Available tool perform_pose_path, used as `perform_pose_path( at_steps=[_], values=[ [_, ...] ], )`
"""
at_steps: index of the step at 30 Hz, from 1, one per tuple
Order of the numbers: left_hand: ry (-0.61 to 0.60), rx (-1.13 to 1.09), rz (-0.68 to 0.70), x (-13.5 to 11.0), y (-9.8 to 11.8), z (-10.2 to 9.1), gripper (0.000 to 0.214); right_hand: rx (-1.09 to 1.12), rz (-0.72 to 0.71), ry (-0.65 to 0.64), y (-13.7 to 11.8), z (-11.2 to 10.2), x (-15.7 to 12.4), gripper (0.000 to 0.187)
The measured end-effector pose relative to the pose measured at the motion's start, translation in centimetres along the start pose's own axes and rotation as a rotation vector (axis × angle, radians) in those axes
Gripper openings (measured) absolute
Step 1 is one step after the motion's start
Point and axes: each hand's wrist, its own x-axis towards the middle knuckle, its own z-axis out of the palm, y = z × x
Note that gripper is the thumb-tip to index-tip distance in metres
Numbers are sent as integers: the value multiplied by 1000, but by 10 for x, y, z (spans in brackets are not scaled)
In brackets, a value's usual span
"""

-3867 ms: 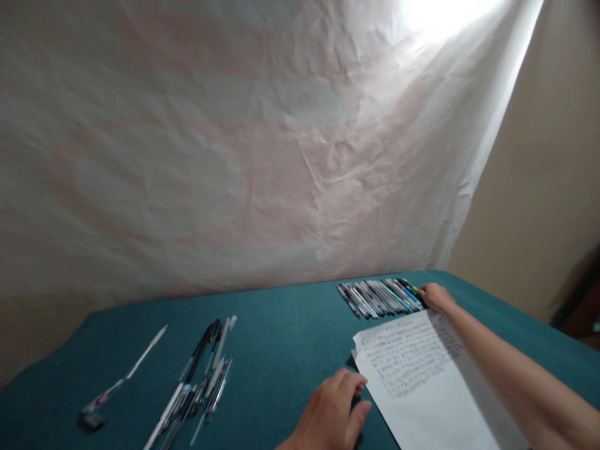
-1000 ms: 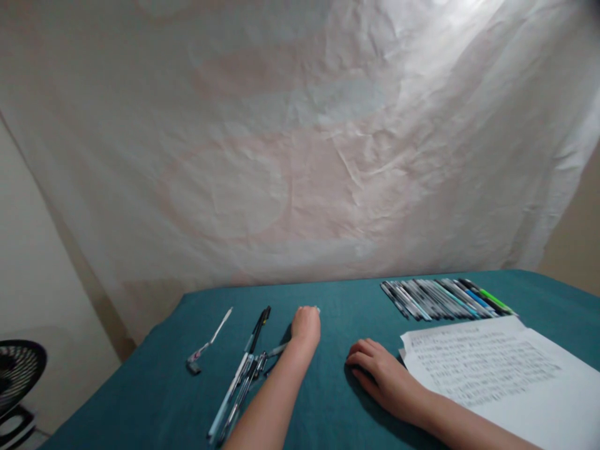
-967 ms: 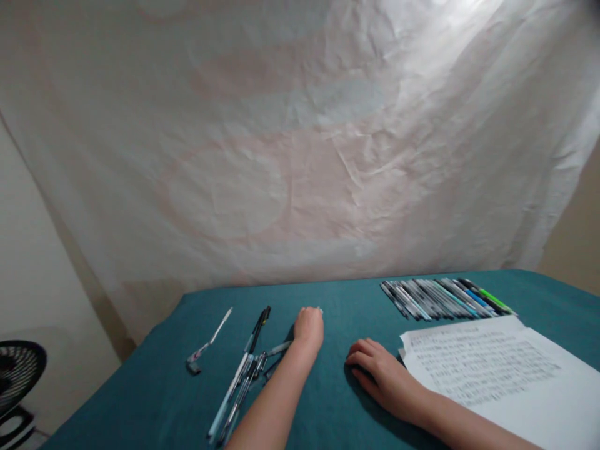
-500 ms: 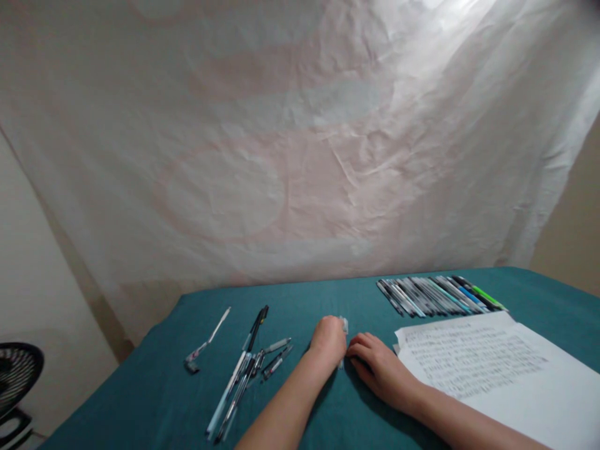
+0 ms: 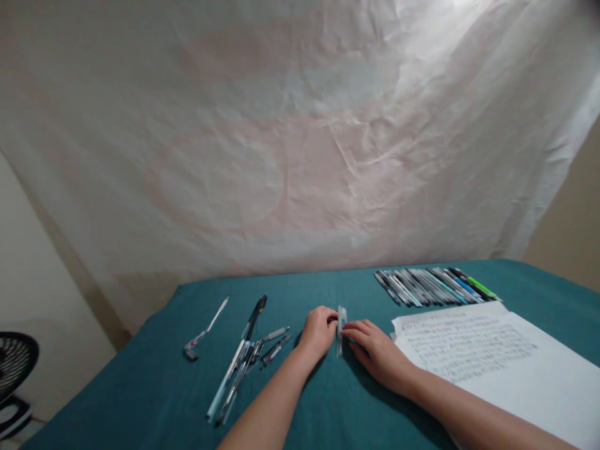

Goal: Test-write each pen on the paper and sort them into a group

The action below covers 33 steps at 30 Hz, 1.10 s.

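Left hand: curled against clear item, nine o'clock;
Right hand: loosely bent, touching, three o'clock;
Grip: cannot tell, both.

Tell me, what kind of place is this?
Probably a room indoors, maybe in a home: there's a green table, a big wrinkled sheet hanging behind it, and a fan off to the left.

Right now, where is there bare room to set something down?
Free: cloth beyond the left hand and right hand, between the loose pens and the pen row; also front left, beside those pens. Crowded: between the hands, around a clear item; among the loose pens; and at right, where paper nearly meets the row.
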Motion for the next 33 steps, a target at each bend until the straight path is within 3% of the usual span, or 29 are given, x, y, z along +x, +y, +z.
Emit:
perform_pose_path(
  at_steps=[5,12,22,27,33],
  values=[
    [32,19,-23,-5,-4,2,19,-5,-106,-76,-8,-6,0,33],
    [59,48,-45,-11,-6,1,20,-27,-128,-105,-12,-8,-1,29],
    [104,94,-57,-13,-1,3,16,5,-52,-44,-11,-6,-2,14],
    [123,280,-96,-17,12,-2,18,-8,-17,-1,-10,-5,-2,9],
    [45,444,-141,-18,25,-3,23,-39,88,39,-5,-2,-4,5]
  ],
)
